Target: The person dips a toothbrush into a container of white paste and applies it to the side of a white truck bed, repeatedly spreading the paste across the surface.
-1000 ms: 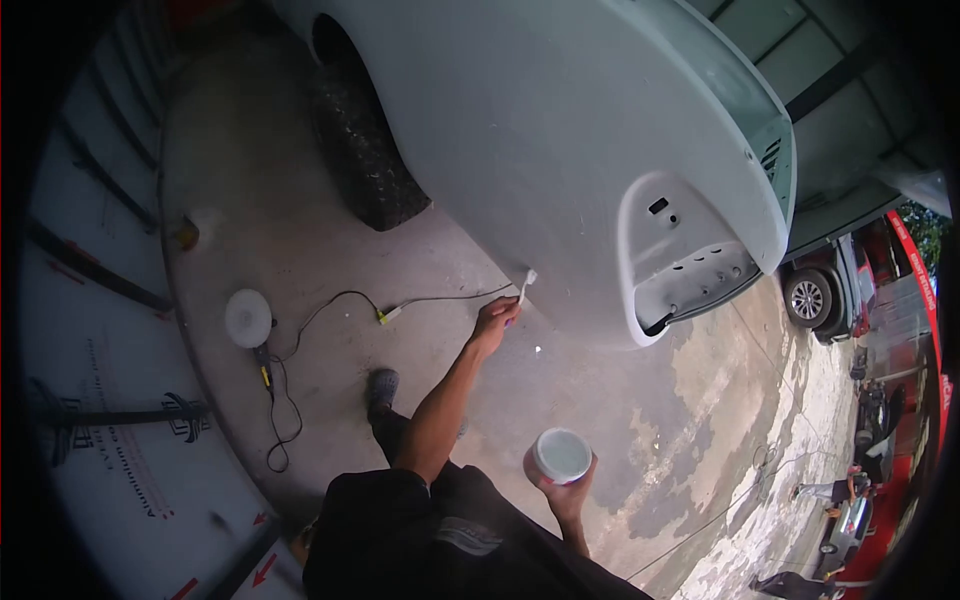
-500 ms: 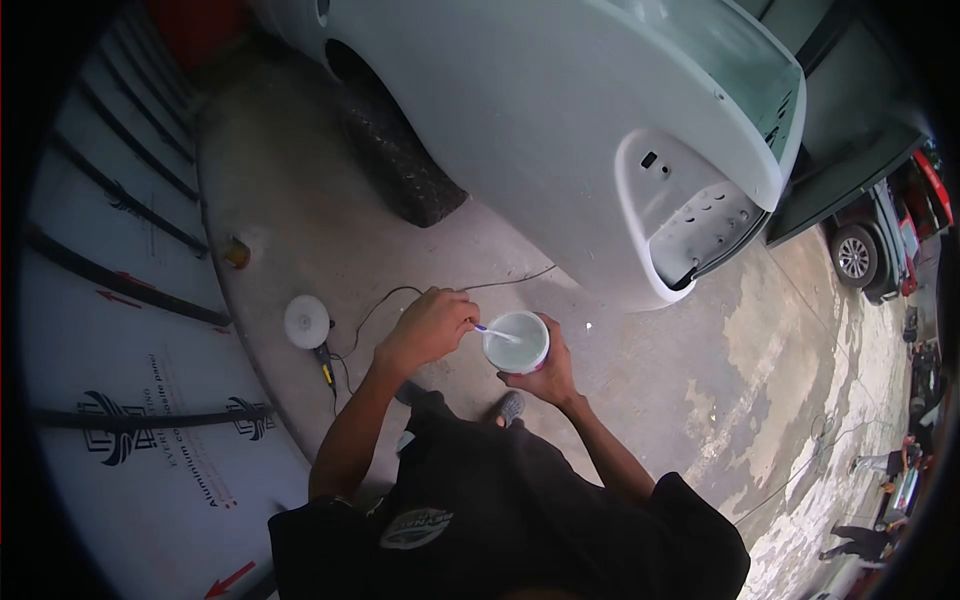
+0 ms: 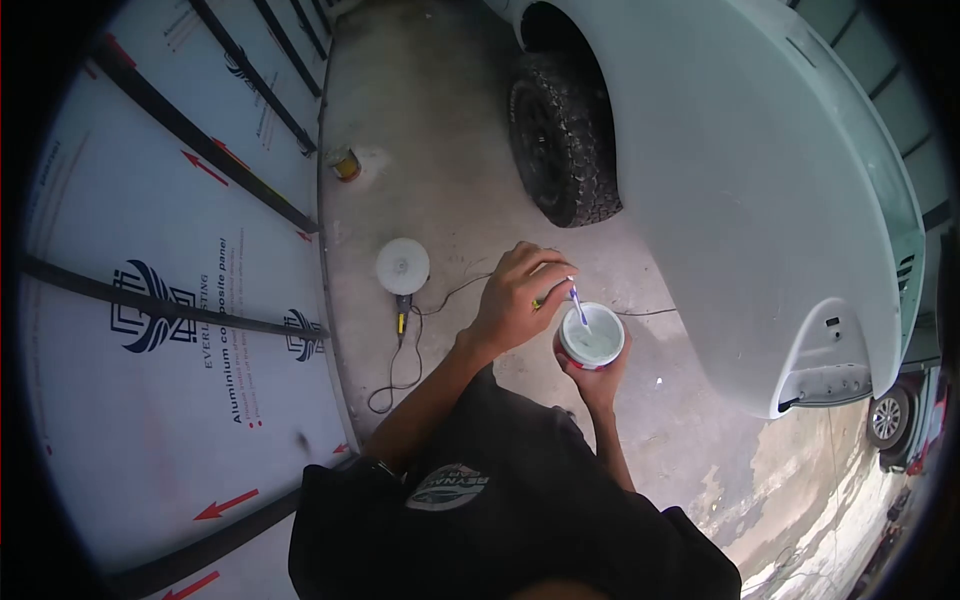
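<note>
My left hand grips a small brush whose tip dips into a white cup of pale paint or filler. From below, my right hand holds that cup at chest height. Both hands are close together over the concrete floor, just left of the pale green car body. The cup has a red band near its rim.
A black tyre sits in the wheel arch ahead. A corded power tool with a round white pad lies on the floor, its cable trailing toward me. A small can stands by the aluminium composite wall panel on the left.
A second ago my left hand held the brush against the car's lower panel; it came back to the cup, which my right hand raised. My view has swung left toward the wall.
</note>
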`<action>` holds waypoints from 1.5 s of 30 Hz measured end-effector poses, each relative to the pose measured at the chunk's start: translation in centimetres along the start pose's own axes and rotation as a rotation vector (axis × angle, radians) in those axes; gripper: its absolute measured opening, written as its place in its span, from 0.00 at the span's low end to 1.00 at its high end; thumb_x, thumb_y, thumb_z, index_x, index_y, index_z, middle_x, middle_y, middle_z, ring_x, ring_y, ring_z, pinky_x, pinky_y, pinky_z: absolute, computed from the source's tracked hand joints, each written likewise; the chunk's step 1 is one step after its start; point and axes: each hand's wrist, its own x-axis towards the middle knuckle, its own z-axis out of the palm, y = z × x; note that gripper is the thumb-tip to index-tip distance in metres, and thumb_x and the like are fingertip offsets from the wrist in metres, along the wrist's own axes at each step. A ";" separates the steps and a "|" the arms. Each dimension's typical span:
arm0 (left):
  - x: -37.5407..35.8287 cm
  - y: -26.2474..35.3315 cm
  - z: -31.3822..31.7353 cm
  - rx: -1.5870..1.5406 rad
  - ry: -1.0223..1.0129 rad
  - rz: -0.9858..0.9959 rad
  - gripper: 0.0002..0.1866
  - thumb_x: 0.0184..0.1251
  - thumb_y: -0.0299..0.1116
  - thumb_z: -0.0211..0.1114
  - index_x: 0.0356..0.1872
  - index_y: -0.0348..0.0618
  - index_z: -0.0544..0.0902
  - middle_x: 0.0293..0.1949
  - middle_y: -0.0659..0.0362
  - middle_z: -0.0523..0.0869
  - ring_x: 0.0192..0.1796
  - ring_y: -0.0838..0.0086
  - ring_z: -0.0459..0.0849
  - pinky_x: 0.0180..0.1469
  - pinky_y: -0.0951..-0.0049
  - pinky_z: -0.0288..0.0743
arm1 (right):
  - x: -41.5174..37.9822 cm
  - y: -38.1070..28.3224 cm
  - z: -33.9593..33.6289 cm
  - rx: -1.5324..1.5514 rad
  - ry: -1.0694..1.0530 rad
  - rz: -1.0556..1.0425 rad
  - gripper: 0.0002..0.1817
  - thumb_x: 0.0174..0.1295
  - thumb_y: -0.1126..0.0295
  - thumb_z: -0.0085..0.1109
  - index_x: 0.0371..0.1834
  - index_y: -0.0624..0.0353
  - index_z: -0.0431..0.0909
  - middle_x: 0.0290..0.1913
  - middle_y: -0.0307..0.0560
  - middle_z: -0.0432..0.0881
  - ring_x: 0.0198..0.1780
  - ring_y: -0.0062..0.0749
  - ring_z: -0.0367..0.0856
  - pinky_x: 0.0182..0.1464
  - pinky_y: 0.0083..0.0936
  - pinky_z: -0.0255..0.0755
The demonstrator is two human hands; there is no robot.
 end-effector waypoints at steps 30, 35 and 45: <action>-26.1 -23.2 -9.4 -0.221 -0.367 -1.919 0.32 0.85 0.55 0.60 0.74 0.40 0.82 0.68 0.48 0.89 0.70 0.58 0.85 0.74 0.59 0.74 | 67.1 18.1 27.8 -0.472 0.361 -0.056 0.64 0.32 0.48 0.95 0.74 0.59 0.68 0.63 0.62 0.84 0.67 0.61 0.82 0.69 0.52 0.76; -18.8 -20.8 -11.4 -0.170 -0.331 -1.980 0.31 0.87 0.54 0.58 0.74 0.38 0.81 0.68 0.48 0.88 0.71 0.59 0.85 0.74 0.60 0.74 | 79.6 23.9 28.6 -0.530 0.492 -0.082 0.66 0.29 0.44 0.97 0.71 0.68 0.71 0.64 0.63 0.84 0.68 0.55 0.84 0.71 0.48 0.77; -26.5 -22.9 -14.8 0.011 -0.180 -1.942 0.37 0.82 0.57 0.64 0.75 0.34 0.78 0.67 0.43 0.87 0.71 0.55 0.84 0.74 0.58 0.73 | 79.3 26.9 27.7 -0.484 0.374 -0.360 0.69 0.34 0.46 0.98 0.77 0.72 0.66 0.73 0.66 0.76 0.73 0.56 0.78 0.78 0.51 0.73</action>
